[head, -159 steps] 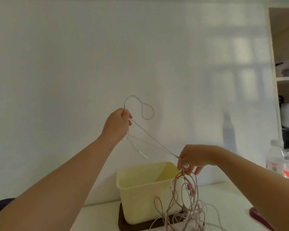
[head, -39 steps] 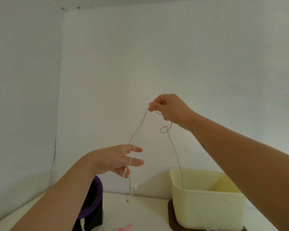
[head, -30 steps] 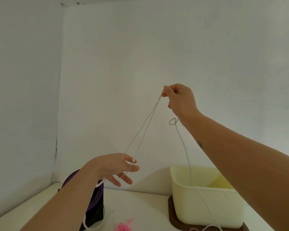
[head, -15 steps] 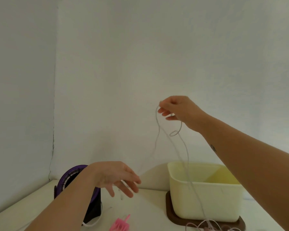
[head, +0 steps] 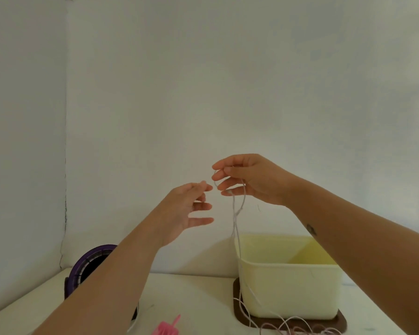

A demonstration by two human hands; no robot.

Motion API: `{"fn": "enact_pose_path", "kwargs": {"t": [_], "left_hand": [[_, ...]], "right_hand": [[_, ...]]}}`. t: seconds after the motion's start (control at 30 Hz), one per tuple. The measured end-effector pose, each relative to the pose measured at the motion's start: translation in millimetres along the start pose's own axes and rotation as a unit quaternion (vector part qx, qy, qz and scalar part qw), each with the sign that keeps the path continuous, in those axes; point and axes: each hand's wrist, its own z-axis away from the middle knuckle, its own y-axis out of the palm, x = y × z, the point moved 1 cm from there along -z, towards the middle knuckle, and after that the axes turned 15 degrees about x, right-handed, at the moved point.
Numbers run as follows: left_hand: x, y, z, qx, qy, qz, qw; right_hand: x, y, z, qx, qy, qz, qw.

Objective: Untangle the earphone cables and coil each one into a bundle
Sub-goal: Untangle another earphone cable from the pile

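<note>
- Right hand: raised before the wall, fingers curled; it holds a thin pale cable, with a small loop showing at the fingertips.
- Left hand: just beside the right hand and a little lower, fingers spread loosely, holding nothing; its forefinger tip lies near the right hand's fingertips without touching them.
- Cable: two strands hang from the right hand, meet a short way beneath it, and run down past the near left corner of the tub.
- Tangle: loose loops of cable lying on the surface, well below the right hand, in front of the tub.
- Tub: pale yellow, open-topped, under the right forearm; it stands on a dark brown tray.
- Fan: purple-rimmed, beneath the left forearm, partly hidden by it.
- Pink object: on the surface below the left hand, cut by the lower edge; what it is cannot be told.
</note>
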Motion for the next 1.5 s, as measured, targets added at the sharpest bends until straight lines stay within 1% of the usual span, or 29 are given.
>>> {"fn": "enact_pose_path", "kwargs": {"t": [0.1,0.13,0.17,0.3,0.37,0.4,0.47,0.53,0.57,0.63,0.7,0.8,0.9,0.93,1.0,1.03,1.1,1.13,1.23,1.27,1.3,1.37,1.4,1.43,1.47,1.5], "left_hand": [[5,9,0,0.078,-0.071,-0.089,0.990],[6,15,-1,0.099,-0.074,-0.102,0.987],[8,18,-3,0.101,-0.067,-0.101,0.988],[5,19,-9,0.034,-0.019,0.002,0.999],[3,16,-10,0.008,-0.007,0.056,0.998],[1,14,-11,-0.016,0.006,0.104,0.994],[-4,5,-13,-0.076,0.043,0.218,0.972],[-12,-4,-11,-0.102,0.089,0.302,0.944],[-15,-7,-9,-0.107,0.112,0.325,0.933],[-19,-12,-6,-0.131,0.157,0.339,0.918],[-18,-17,-5,-0.172,0.190,0.319,0.913],[-15,-21,-5,-0.226,0.204,0.232,0.924],[-12,-22,-3,-0.265,0.204,0.152,0.930],[-11,-24,-2,-0.278,0.203,0.132,0.930],[-10,-28,-2,-0.301,0.201,0.110,0.926],[-10,-31,-2,-0.310,0.201,0.102,0.924],[-9,-36,0,-0.325,0.202,0.090,0.920],[-9,-39,0,-0.329,0.205,0.087,0.918],[-9,-44,2,-0.344,0.219,0.084,0.909],[-8,-44,2,-0.354,0.222,0.085,0.905],[-8,-44,2,-0.366,0.224,0.082,0.899],[-8,-41,2,-0.391,0.234,0.080,0.886],[-8,-38,2,-0.399,0.240,0.081,0.881],[-8,-36,1,-0.403,0.244,0.082,0.878],[-8,-34,0,-0.405,0.247,0.080,0.877],[-8,-32,-1,-0.407,0.247,0.073,0.876]], "right_hand": [[-2,1,1,0.007,-0.008,0.008,1.000],[-2,2,1,0.013,-0.012,0.014,1.000],[-1,4,0,0.020,-0.014,0.018,1.000],[-1,3,4,0.022,-0.020,0.005,1.000],[-3,0,8,0.016,-0.018,-0.019,1.000],[-5,-2,9,0.011,-0.013,-0.031,0.999],[-10,-5,13,-0.007,0.005,-0.039,0.999],[-18,-10,16,-0.027,0.040,-0.014,0.999],[-24,-12,18,-0.038,0.064,0.002,0.997],[-39,-18,21,-0.064,0.124,0.046,0.989],[-55,-23,24,-0.090,0.188,0.106,0.972],[-75,-31,30,-0.112,0.260,0.175,0.943],[-84,-35,34,-0.092,0.314,0.233,0.916],[-83,-35,35,-0.075,0.323,0.242,0.912],[-77,-36,36,-0.048,0.325,0.208,0.921],[-74,-38,36,-0.045,0.321,0.180,0.929],[-67,-44,36,-0.065,0.317,0.148,0.935],[-65,-48,35,-0.085,0.322,0.157,0.930],[-66,-56,34,-0.137,0.355,0.266,0.886],[-67,-56,34,-0.149,0.357,0.259,0.885],[-68,-56,34,-0.158,0.355,0.200,0.899],[-69,-50,34,-0.178,0.317,-0.015,0.931],[-67,-47,34,-0.186,0.276,-0.123,0.935],[-65,-44,33,-0.195,0.231,-0.203,0.932],[-62,-43,30,-0.205,0.191,-0.243,0.929],[-58,-42,26,-0.213,0.166,-0.247,0.931]]}}
